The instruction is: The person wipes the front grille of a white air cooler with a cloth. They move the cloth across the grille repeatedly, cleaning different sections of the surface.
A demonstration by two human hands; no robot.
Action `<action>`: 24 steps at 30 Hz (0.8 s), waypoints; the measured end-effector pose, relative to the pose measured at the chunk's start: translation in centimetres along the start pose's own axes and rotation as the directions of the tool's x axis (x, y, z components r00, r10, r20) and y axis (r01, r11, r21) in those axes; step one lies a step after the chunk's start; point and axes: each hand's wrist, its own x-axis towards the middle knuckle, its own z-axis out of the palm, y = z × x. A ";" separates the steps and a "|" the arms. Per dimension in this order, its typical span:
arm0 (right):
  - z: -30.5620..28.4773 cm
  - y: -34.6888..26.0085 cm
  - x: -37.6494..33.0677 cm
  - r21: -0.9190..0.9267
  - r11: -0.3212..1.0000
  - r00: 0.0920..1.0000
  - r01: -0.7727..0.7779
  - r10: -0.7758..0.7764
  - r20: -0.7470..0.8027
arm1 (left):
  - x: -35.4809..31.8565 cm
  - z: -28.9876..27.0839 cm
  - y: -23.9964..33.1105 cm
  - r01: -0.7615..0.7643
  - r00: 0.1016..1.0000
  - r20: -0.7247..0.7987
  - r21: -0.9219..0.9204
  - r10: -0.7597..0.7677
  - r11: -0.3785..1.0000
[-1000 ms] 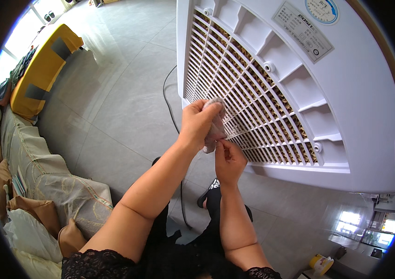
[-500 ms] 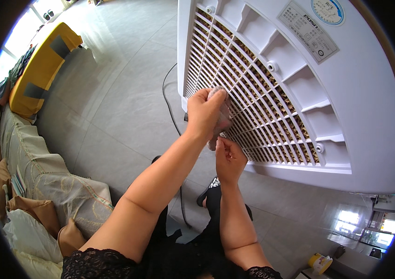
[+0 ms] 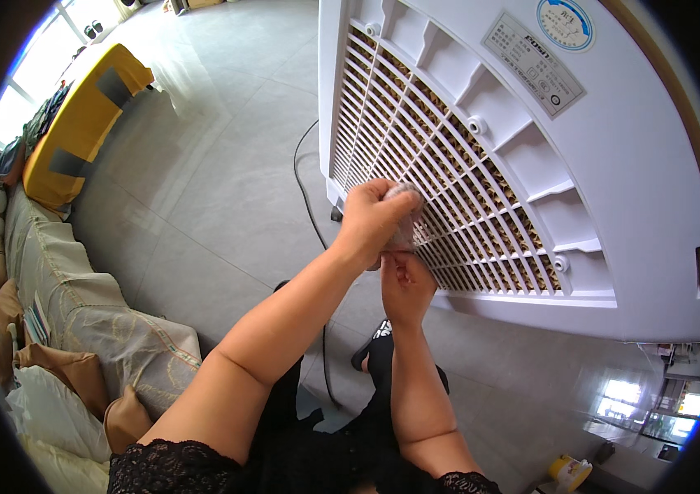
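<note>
A crumpled pinkish-grey cloth (image 3: 403, 232) is bunched between my hands, in front of the slatted grille (image 3: 457, 177) of a large white air cooler (image 3: 642, 193). My left hand (image 3: 373, 218) is closed around the cloth's upper part, thumb on top. Just below, my right hand (image 3: 407, 284) has its fingers curled in a pinch at the cloth's lower end. Brown honeycomb padding shows behind the slats. Whether the cloth touches the grille I cannot tell.
A black cord (image 3: 304, 193) runs across the grey tiled floor (image 3: 210, 177) beside the cooler and down past my legs. To the left stand a sofa with a pale cover (image 3: 132, 333) and a yellow piece with grey patches (image 3: 78, 123). A yellow tub (image 3: 568, 471) is at the lower right.
My left hand has come down a little with the cloth, closer to my right hand. The cloth, hanging longer before, is now more bunched. My right hand stays nearly in place.
</note>
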 end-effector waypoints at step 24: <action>-0.6 -0.6 -0.2 -0.140 0.987 0.966 -0.083 0.114 0.231 | 0.6 -1.5 -2.5 0.010 0.999 0.049 0.130 -0.016 0.991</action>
